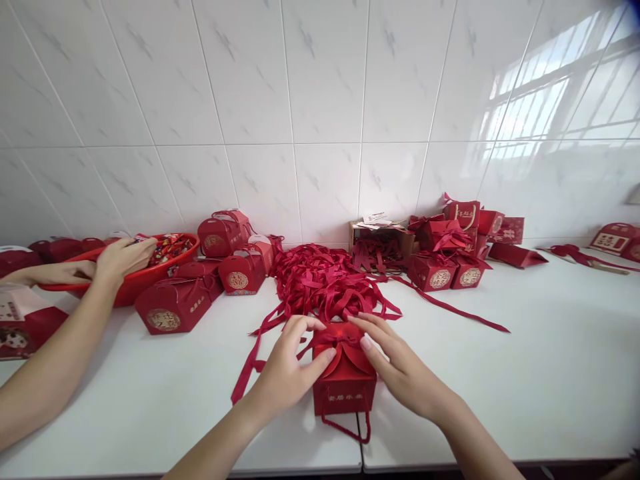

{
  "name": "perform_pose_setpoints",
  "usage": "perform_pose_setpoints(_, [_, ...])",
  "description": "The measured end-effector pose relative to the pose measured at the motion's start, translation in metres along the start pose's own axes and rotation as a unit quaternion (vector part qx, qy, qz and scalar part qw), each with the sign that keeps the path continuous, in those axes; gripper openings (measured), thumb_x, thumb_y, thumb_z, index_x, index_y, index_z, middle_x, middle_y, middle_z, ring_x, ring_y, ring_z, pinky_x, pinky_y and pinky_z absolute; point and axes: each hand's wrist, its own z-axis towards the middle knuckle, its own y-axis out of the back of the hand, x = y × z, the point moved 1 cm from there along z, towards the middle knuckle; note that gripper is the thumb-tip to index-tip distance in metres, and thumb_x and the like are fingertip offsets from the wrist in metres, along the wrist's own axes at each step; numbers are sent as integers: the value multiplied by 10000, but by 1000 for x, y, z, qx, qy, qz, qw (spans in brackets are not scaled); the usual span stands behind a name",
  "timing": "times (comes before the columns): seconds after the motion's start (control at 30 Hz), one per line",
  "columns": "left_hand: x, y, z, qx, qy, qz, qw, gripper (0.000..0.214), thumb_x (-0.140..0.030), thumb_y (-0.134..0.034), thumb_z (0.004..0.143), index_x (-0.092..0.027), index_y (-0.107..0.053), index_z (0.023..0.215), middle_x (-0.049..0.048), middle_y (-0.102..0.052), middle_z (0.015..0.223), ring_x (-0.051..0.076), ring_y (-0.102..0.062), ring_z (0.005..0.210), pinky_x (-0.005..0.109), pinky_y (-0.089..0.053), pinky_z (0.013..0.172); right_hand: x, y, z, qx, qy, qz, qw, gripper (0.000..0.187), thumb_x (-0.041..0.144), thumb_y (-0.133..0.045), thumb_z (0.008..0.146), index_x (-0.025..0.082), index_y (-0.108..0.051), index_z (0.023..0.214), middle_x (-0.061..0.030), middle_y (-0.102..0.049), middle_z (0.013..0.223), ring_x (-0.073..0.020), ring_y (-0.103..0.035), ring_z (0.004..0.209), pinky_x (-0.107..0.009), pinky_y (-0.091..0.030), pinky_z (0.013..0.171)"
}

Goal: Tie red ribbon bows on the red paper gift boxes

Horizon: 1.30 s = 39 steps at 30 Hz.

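Note:
A small red gift box (345, 387) with gold lettering stands on the white table near the front edge, a red ribbon bow on its top. My left hand (287, 367) rests against the box's left top edge, fingers curled onto the bow. My right hand (397, 363) lies on the box's right top, fingers pressed to the ribbon. A loose ribbon tail (247, 373) trails off to the left of the box.
A heap of red ribbons (325, 280) lies behind the box. Finished red boxes (175, 303) stand at left, more (445, 267) at back right. Another person's arms (107, 267) reach into a red basin of sweets (167, 250) at far left. An open carton (380, 237) stands against the tiled wall.

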Motion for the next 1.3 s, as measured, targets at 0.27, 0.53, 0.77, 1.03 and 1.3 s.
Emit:
perform_pose_setpoints(0.27, [2,-7,-5,-2,40,-26,999,231,-269,-573,809,-239,-503,1027,53,-545,1105,208,-520,1091,379,-455,927,-2,-16,-4,22,-3,49,999,434,487,-382,932,291,-563,1274,-50,-207,1537,-244,-129,1433,-469,-225,1134])
perform_pose_setpoints(0.53, [1,-8,-7,15,115,-44,992,273,-418,-568,816,-241,-434,974,17,-549,943,183,-559,854,321,-468,779,-9,-17,-2,-101,-96,38,990,505,523,-484,857,220,-478,1261,-65,-599,1002,-154,-575,676,-315,-505,647])
perform_pose_setpoints(0.77, [7,-2,-6,61,117,-76,988,340,-498,-599,778,-234,-408,875,-64,-439,668,130,-462,629,233,-373,605,-21,3,2,-125,-77,30,989,350,531,-563,810,221,-405,845,107,-250,533,-100,-268,502,-228,-259,502])
perform_pose_setpoints(1.03, [35,19,7,220,240,-71,943,251,-430,-486,816,-188,-540,775,-53,-424,545,100,-345,479,208,-233,466,-6,33,-19,8,4,-64,998,381,373,-424,912,187,-615,640,-39,-554,804,-143,-510,661,-277,-410,595])
perform_pose_setpoints(1.3, [13,29,10,295,200,-307,883,329,-452,-656,724,-137,-645,629,-31,-460,474,38,-258,381,213,-156,407,-2,9,-10,-267,51,-110,956,305,327,-571,815,186,-636,553,-50,-531,694,-149,-500,574,-281,-424,520])
